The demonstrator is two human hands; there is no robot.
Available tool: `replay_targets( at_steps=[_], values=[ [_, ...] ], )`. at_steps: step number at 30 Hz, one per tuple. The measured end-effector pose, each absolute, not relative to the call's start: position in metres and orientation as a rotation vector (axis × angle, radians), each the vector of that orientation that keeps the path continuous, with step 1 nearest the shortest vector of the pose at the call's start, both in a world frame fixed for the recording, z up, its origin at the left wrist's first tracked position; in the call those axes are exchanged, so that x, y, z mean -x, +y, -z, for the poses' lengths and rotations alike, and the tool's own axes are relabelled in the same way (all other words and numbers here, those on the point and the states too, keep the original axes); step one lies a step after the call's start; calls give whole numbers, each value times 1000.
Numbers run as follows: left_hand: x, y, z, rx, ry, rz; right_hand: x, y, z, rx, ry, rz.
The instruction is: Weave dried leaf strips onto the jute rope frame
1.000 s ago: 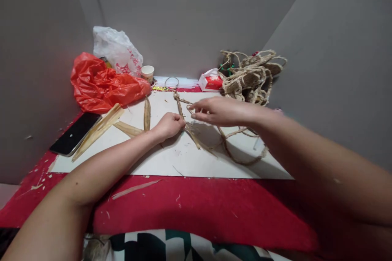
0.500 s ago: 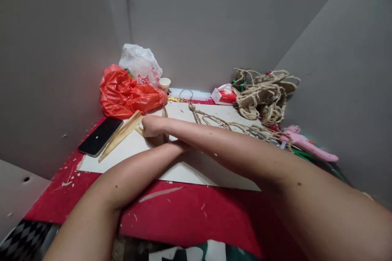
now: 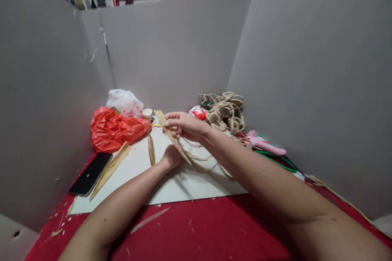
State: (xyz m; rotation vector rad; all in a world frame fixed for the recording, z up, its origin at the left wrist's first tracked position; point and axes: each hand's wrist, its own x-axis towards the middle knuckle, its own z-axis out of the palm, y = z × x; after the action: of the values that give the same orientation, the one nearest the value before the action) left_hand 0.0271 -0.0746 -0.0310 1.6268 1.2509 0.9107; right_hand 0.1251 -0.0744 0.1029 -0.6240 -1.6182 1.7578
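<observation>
My right hand [image 3: 186, 125] pinches a flat, dried straw-coloured leaf strip [image 3: 175, 140] between thumb and fingers, above the white board [image 3: 171, 193]. The strip slants down to the right, passing in front of my left hand [image 3: 172, 157]. My left hand is low over the board, curled closed at the near end of a thin straw cord [image 3: 199, 158]; its fingertips are hidden. Loose strands of this cord trail right, under my right forearm. A narrow, darker leaf strip [image 3: 151, 150] lies left of my hands, and a wider pale leaf strip [image 3: 112, 169] rests farther left.
A black phone [image 3: 91, 174] lies by the wide strip. Behind it sit a red plastic bag [image 3: 113, 130], a white bag [image 3: 125, 102] and a paper cup [image 3: 147, 114]. Coiled rope [image 3: 225, 114], a tissue pack [image 3: 198, 113] and a pink-handled tool [image 3: 266, 145] are at right. Grey walls enclose the table.
My right hand has moved from the strips at the left to the right and up, now bringing a leaf strip above my left hand. My forearms are less crossed. The view has tilted up.
</observation>
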Motion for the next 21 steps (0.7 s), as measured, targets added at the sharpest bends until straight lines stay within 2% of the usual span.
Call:
replay_targets(
  at_steps=[6,14,21],
  values=[
    [-30,-79,19,-1511,1295,-946,-187,-77,-66,746,-1612,-1723],
    [-34,-86,5,-1278,1334,-873,-199,-84,-9,938,-1457,-1931],
    [-40,-91,17,-1174,1329,-1099,-191,-88,6,967,-1627,-1745]
  ],
)
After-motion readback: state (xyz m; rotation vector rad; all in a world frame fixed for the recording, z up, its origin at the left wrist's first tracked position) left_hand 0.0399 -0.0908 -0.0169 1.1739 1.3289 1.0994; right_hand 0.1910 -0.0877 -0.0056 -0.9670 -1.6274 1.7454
